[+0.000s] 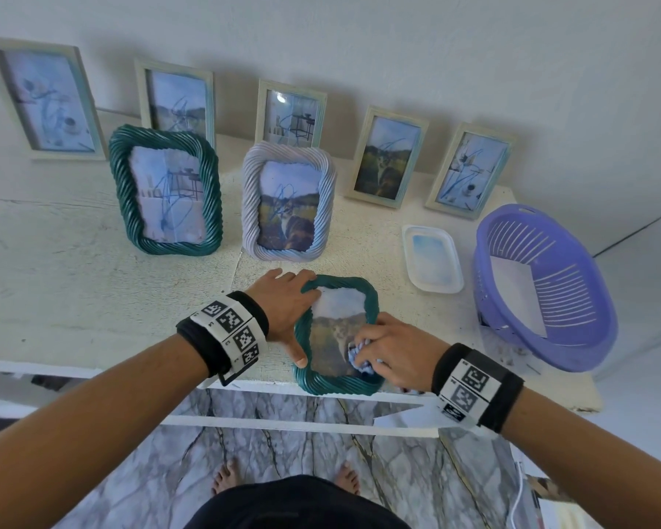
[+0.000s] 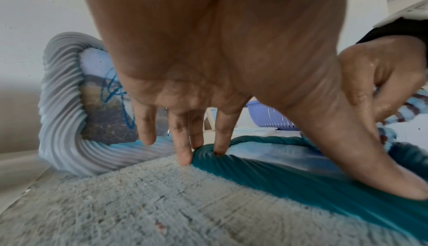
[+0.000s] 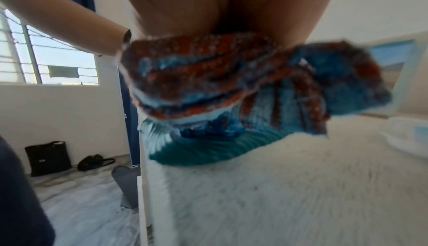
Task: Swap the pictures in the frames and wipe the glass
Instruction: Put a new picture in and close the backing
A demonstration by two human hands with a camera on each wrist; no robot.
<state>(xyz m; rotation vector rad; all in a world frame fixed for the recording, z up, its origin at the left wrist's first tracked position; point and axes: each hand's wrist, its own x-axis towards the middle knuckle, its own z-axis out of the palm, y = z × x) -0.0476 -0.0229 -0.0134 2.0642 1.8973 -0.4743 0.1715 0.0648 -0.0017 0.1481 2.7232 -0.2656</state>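
Lying flat near the front edge of a white shelf (image 1: pixel 92 284), a green frame (image 1: pixel 336 387) is steadied by the left hand (image 1: pixel 283 303), fingers spread nearly straight on its top corner, thumb pressed along its side. A bunched cloth (image 1: pixel 361 360) is gripped in the curled fingers of the right hand (image 1: pixel 392 353) on the lower glass. Even strokes are best, with the frame pinned to stop sliding.

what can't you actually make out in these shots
- Right hand fingertips: head view, buried in the cloth; right wrist view is motion-blurred.
- Lower right glass of the flat teal frame: hidden under that hand and cloth.
- Purple basket contents: a white sheet shows, nothing readable.
- Left hand thumb tip: cut off by the left wrist view's right edge.
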